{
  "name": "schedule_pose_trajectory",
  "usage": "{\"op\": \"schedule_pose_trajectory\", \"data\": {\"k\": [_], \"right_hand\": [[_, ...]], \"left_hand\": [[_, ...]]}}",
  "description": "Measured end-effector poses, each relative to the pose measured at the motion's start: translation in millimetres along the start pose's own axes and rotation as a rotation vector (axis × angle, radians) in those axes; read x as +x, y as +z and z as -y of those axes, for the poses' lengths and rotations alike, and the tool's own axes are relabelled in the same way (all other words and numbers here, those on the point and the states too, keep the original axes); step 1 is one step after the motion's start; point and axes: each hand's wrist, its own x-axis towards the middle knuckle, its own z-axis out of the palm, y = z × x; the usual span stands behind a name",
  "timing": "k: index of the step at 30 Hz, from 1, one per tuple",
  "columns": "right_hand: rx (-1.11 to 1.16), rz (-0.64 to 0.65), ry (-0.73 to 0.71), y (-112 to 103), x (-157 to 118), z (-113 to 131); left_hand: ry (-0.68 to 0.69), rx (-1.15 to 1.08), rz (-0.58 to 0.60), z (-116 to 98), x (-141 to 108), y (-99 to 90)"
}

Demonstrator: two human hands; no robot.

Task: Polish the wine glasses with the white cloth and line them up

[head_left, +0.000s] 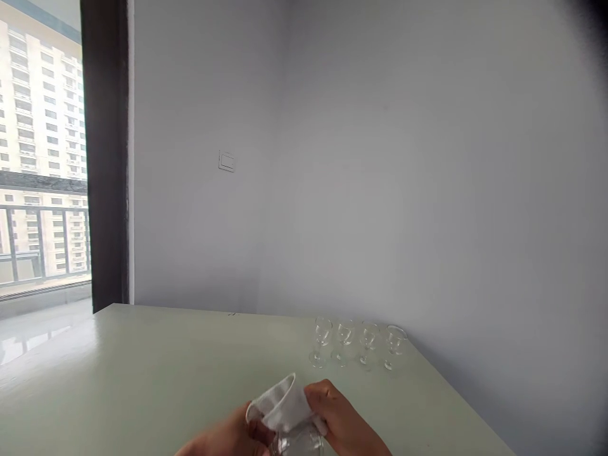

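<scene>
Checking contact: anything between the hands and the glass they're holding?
Yes: a white cloth wraps the glass. The right hand pinches it over the rim; the left hand grips below, contact partly cut off.

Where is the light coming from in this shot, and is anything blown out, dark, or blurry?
Head view: daylight enters from the window at left, where the buildings outside look washed out; the table shows a pale sheen near it. The top right corner darkens into a vignette. The four stemmed glasses look faint against the grey wall, and the hands with the white cloth are cropped by the bottom edge.
</scene>
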Motion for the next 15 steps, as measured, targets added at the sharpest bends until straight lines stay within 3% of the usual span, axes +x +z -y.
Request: {"op": "schedule_pose_trajectory", "data": {"k": [4, 7, 9, 11, 13, 15], "right_hand": [[0.437, -0.297, -0.032, -1.7, 20.9, -34.4], [0.464, -0.3, -0.136, 9.4, 27.8, -49.0], [0.351, -0.321, -0.196, 17.5, 27.7, -55.7], [0.146, -0.443, -0.261, 23.3, 25.8, -62.2], [-0.146, -0.586, -0.392, 26.1, 23.4, -68.3], [-0.478, -0.622, -0.529, 25.9, 21.1, -72.7]], "left_hand": [[0.114, -0.099, -0.119, 10.5, 7.7, -3.9], [0.206, -0.237, -0.26, 22.3, 19.1, -0.5], [0.217, -0.263, -0.339, 30.4, 27.2, 5.0], [0.223, -0.257, -0.43, 37.2, 33.4, 11.5], [0.229, -0.221, -0.522, 41.6, 36.2, 17.7], [0.22, -0.133, -0.562, 43.3, 35.4, 22.7]]}}
